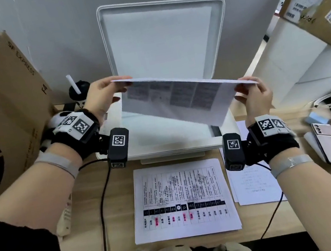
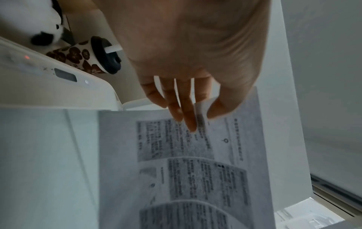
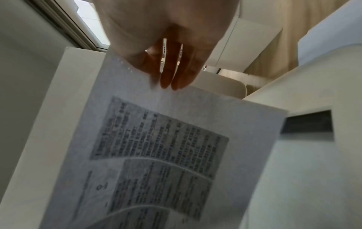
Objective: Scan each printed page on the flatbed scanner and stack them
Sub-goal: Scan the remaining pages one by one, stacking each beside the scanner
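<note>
white page [image 1: 174,99] hangs over the scanner [image 1: 185,144], long axis running hand to hand; left hand [image 1: 102,96] and right hand [image 1: 253,96] each pinch an end.
</note>
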`<state>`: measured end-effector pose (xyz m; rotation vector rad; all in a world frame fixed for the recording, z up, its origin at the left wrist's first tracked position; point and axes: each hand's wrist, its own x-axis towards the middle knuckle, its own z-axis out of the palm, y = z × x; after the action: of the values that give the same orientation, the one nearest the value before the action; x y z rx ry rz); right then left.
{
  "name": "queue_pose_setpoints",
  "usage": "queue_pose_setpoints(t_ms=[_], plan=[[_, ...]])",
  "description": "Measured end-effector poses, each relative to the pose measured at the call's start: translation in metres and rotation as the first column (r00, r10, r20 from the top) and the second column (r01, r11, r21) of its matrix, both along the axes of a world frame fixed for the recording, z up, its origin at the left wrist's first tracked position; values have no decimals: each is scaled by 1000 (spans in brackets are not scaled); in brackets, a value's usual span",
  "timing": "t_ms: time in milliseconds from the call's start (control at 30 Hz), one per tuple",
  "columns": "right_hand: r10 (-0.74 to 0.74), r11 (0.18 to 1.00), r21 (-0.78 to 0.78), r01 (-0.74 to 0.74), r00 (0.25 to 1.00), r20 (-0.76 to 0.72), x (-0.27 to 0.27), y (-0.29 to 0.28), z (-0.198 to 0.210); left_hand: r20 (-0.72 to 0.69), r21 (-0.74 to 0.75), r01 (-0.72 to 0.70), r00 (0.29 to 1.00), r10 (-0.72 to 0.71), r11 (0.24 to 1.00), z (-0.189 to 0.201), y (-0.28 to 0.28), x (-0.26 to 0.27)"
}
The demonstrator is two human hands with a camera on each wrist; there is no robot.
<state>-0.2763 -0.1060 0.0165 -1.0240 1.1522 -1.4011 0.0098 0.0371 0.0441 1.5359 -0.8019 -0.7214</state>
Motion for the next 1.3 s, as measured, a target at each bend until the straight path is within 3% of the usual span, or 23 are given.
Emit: queue_pose_setpoints(t_ms=[67, 133, 233, 267, 333, 400, 533, 667, 767, 867, 1067, 1300], plan=[[43, 997, 53, -49, 994, 100, 5, -2, 2, -106, -24, -31, 994, 28, 999, -4, 2, 6], [109, 986, 118, -119, 990, 93, 7, -3, -6, -190, -20, -23, 982, 19, 1000, -19, 8, 14], [202, 965, 190, -182, 975, -95, 10, -4, -27, -298, 55, -24, 954, 39, 998, -49, 13, 21], [250, 957, 200, -208, 945, -212, 11, -4, -35, -259, 120, -48, 963, 78, 992, -55, 13, 20], [345, 935, 225, -275, 855, -387, 13, -8, -54, -24, 302, -96, 994, 108, 949, -68, 10, 19], [421, 907, 258, -333, 746, -517, 15, -9, -72, 171, 441, -65, 985, -13, 895, -83, 10, 18], [449, 893, 343, -291, 528, -721, 17, -12, -92, 283, 539, -55, 952, -119, 840, -102, 8, 19], [434, 897, 349, -273, 382, -816, 18, -13, -94, 360, 636, -106, 917, -173, 765, -108, 5, 20], [365, 924, 295, -242, 336, -868, 20, -13, -95, 464, 669, -179, 859, -217, 721, -108, 1, 18], [308, 936, 233, -263, 295, -905, 22, -11, -92, 535, 638, -179, 803, -263, 749, -106, -2, 16], [310, 901, 250, -354, 125, -942, 30, -1, -88, 531, 658, -93, 761, -374, 747, -109, -7, 9], [311, 881, 280, -382, 20, -950, 31, -3, -82, 528, 650, -75, 760, -379, 756, -110, -8, 8]])
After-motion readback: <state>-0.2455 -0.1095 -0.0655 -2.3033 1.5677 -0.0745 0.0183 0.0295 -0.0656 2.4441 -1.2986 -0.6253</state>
